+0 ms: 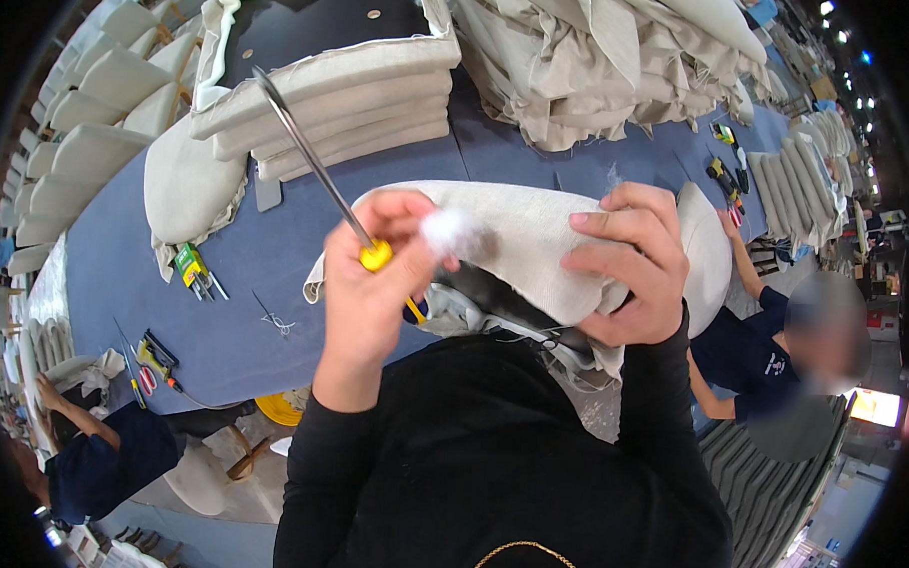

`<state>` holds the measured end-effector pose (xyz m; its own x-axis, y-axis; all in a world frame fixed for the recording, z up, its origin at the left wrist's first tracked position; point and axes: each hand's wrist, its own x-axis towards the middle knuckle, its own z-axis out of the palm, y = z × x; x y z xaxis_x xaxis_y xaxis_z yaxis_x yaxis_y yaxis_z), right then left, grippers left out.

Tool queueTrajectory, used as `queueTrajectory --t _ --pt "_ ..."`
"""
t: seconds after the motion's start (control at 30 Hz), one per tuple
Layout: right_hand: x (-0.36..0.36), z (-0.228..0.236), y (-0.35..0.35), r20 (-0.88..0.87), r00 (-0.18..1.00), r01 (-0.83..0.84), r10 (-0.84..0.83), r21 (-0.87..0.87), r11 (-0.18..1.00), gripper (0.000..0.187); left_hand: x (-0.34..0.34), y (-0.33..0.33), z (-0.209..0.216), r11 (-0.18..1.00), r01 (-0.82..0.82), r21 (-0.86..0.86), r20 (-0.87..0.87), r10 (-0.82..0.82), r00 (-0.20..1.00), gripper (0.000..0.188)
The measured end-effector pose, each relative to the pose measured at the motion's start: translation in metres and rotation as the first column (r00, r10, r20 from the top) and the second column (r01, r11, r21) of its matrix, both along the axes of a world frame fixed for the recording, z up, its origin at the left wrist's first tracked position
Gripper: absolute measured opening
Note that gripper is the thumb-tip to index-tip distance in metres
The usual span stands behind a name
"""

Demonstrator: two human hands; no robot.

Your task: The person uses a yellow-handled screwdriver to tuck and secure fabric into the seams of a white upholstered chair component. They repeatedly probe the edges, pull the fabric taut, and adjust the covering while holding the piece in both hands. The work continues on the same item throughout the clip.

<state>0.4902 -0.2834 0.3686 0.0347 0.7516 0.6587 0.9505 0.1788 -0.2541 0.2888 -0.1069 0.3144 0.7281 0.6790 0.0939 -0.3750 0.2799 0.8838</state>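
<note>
In my left hand (359, 301) is a long metal rod tool (316, 159) with a yellow handle and a slightly bent tip, pointing up and away to the left. Thumb and fingers of the same hand also pinch a tuft of white fibre stuffing (444, 231). Close beside it, a curved cushion panel in beige fabric (517, 221) lies in front of me; its dark inner side and loose cloth show along the near edge. My right hand (640, 265) grips the panel's right end, fingers spread over the fabric and thumb underneath.
On the blue table (242, 347) stand stacked beige cushions (351, 100) and a fabric heap (572, 68). Leftward lie a green-yellow box (191, 270), a needle with thread (276, 321) and a glue gun (156, 356). Co-workers sit at left (108, 462) and right (752, 355).
</note>
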Motion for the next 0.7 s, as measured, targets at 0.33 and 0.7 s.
queueTrajectory --t 0.33,0.7 --pt "0.0 0.007 0.04 -0.399 0.917 -0.019 0.005 -0.031 0.999 0.007 0.021 -0.026 0.018 0.842 0.052 0.538 -0.222 0.083 0.971 0.033" --pt "0.032 -0.003 0.047 -0.444 0.89 -0.154 0.105 -0.075 0.985 0.022 -0.017 -0.032 -0.023 0.804 0.071 0.59 -0.297 0.134 0.945 0.018"
